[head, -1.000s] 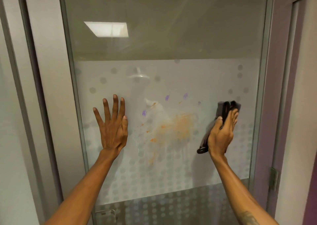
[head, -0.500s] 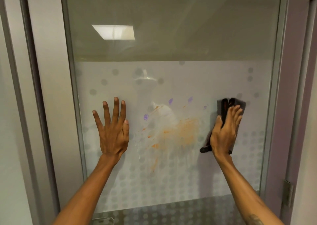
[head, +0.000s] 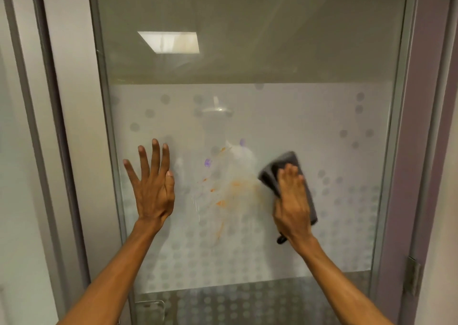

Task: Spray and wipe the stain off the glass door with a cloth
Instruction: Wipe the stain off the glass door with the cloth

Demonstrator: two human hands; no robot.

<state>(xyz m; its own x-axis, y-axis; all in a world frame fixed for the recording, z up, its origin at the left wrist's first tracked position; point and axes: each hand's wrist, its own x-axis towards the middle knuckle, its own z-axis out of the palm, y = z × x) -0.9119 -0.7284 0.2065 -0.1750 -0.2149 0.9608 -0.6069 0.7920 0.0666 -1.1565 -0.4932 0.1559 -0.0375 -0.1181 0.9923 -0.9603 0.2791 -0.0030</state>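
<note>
A glass door (head: 309, 116) with a frosted dotted band fills the view. An orange stain (head: 230, 190) with small purple spots (head: 207, 162) is smeared across the middle of the band. My right hand (head: 292, 200) presses a dark grey cloth (head: 285, 163) flat against the glass at the stain's right edge. My left hand (head: 152, 185) lies flat on the glass left of the stain, fingers spread, holding nothing. No spray bottle is in view.
The metal door frame (head: 394, 151) runs down the right side, with a hinge (head: 411, 275) low on the purple jamb. A grey frame post (head: 74, 126) stands at the left. A metal fitting (head: 151, 307) sits at the door's bottom left.
My right hand has slid the cloth leftward onto the right edge of the orange stain, covering some purple spots. My left hand stays planted on the glass.
</note>
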